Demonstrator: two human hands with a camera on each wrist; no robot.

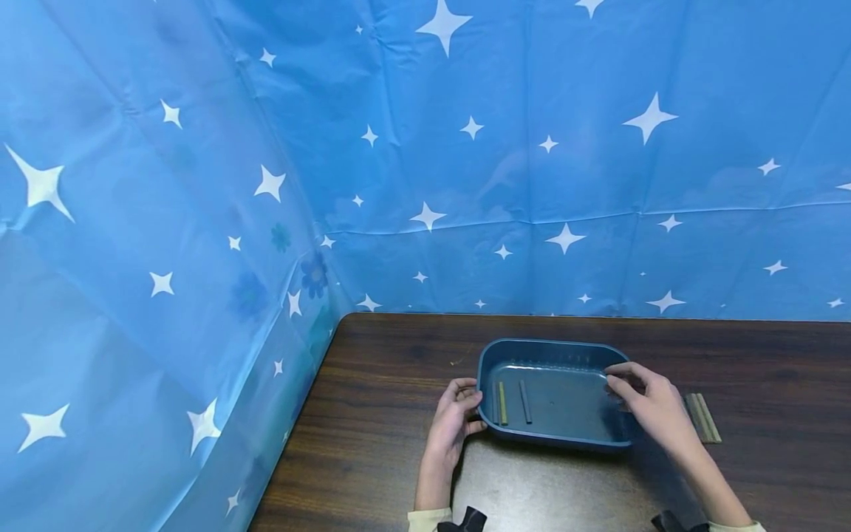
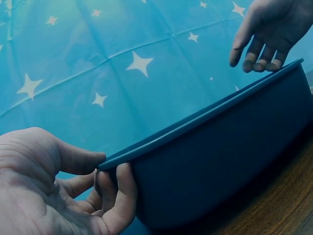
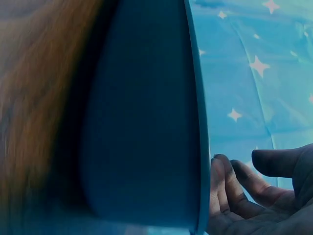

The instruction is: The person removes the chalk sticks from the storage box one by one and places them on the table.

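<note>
A dark blue rectangular tray (image 1: 575, 406) with rounded corners stands on the table. My left hand (image 1: 448, 425) grips its left end, thumb at the rim and fingers against the outer wall, as the left wrist view confirms. Over the tray's right end hovers my right hand (image 1: 654, 410), loosely curved; in the right wrist view its thumb and fingers (image 3: 237, 196) are apart with nothing seen between them. Inside the tray, toward the left, lie a yellow-green stick (image 1: 502, 403), a dark stick (image 1: 495, 403) beside it and a grey-blue stick (image 1: 525, 402) a little apart.
Several greenish sticks (image 1: 705, 419) lie side by side on the table, right of the tray and partly behind my right hand. The dark wooden table (image 1: 372, 414) ends at a blue curtain (image 1: 505, 170) with white stars, behind and to the left.
</note>
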